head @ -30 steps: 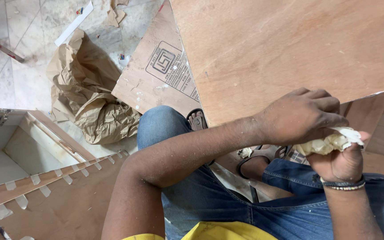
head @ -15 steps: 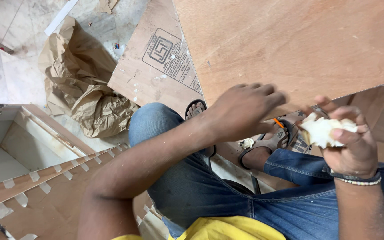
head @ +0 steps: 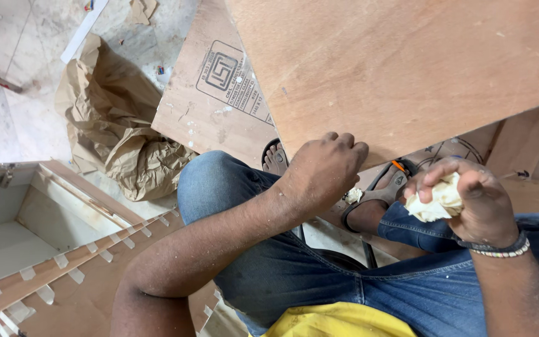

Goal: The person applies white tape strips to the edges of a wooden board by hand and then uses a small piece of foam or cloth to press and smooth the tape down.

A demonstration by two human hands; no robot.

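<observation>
Smooth brown plywood board (head: pixel 407 68) spans the far side; the left hand (head: pixel 322 171) curls its fingers on its near edge. The right hand (head: pixel 469 200), near right, grips a crumpled cream rag (head: pixel 435 200). Crinkled brown paper (head: pixel 113 131) lies far left.

head view: worn on head, one camera only | facing steeply down over own lap and knees toward floor | close range, left hand (head: pixel 322 171) and right hand (head: pixel 469 200) near frame centre and right | plywood panel (head: pixel 394 68) filling upper right | floor (head: pixel 14 81) at upper left | no second view for overlap
</observation>
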